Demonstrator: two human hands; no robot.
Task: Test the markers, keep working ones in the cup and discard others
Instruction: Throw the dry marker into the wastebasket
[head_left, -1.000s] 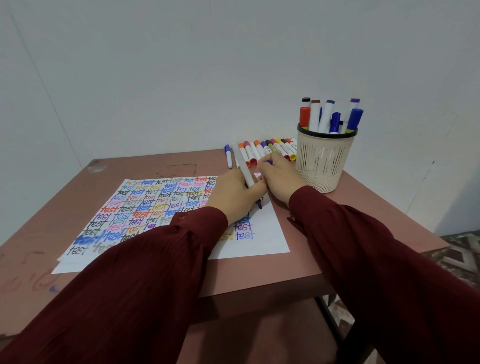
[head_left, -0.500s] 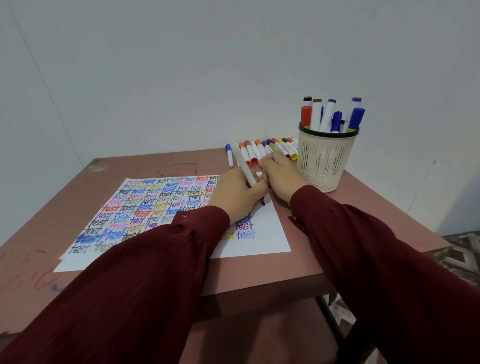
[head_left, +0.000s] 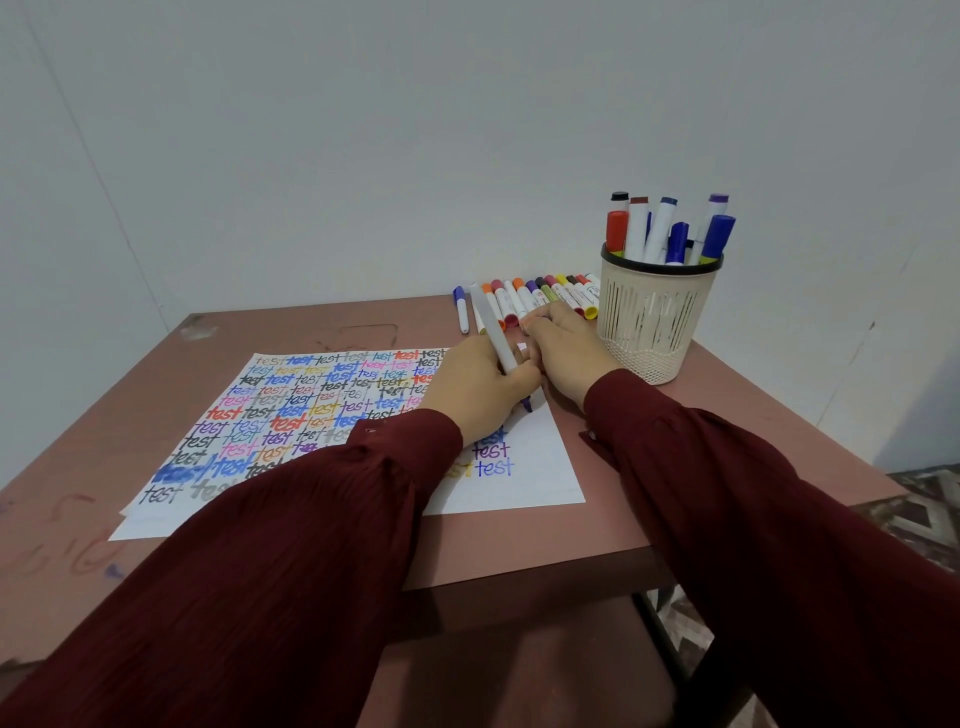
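My left hand (head_left: 480, 387) grips an uncapped white marker (head_left: 493, 332) with a purple tip, the tip touching the white test sheet (head_left: 519, 483) covered in coloured "test" words. My right hand (head_left: 566, 348) rests on the paper's top right corner, fingers reaching toward a row of several capped markers (head_left: 540, 299) lying at the table's back edge. A beige mesh cup (head_left: 652, 322) at the right holds several upright markers (head_left: 665, 228). Whether the right hand holds a cap is hidden.
A lone blue-capped marker (head_left: 460, 309) lies left of the row. The brown table (head_left: 130, 374) meets white walls at the back and left. Its front edge and a dark metal leg (head_left: 670, 660) are below my arms.
My left hand has shifted slightly with the marker tip on the paper. My right hand has slid a little farther toward the row of markers.
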